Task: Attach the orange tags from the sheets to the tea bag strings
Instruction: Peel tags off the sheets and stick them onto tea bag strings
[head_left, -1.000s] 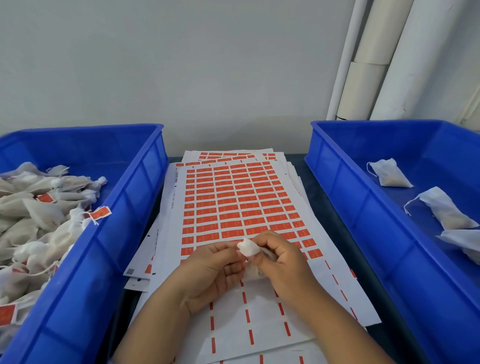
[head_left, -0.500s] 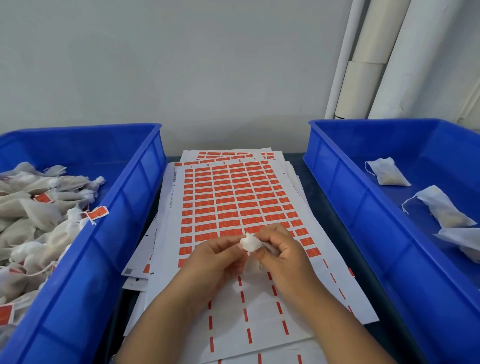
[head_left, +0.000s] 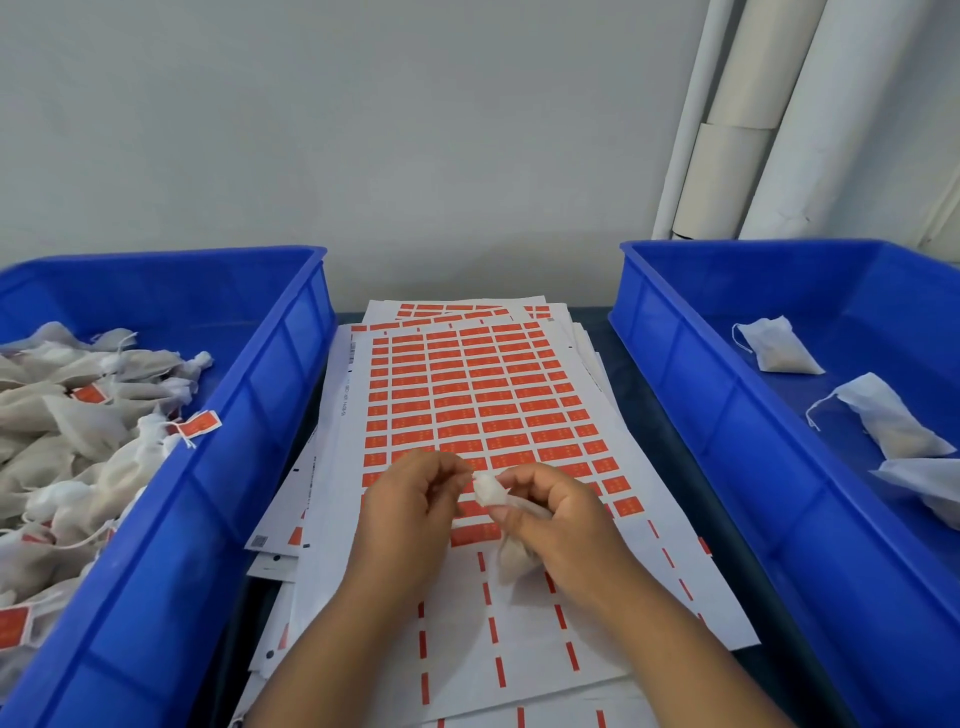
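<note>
A stack of white sheets (head_left: 467, 395) with rows of orange tags lies between two blue bins. Above its near part my right hand (head_left: 561, 525) grips a small white tea bag (head_left: 491, 491), whose body hangs below my palm. My left hand (head_left: 410, 514) sits just left of the bag with its fingertips curled and pinched at the bag's gathered top. The string itself is too fine to make out. The lower rows of the top sheet have only thin orange strips left.
The left blue bin (head_left: 249, 415) holds a heap of tea bags, some with orange tags. The right blue bin (head_left: 691, 384) holds three untagged tea bags (head_left: 779, 348). White rolls (head_left: 727, 156) lean against the wall behind it.
Both hands have shifted slightly away from me over the sheet. My left hand has drawn a little leftward from the bag's top, leaving a small gap between the hands.
</note>
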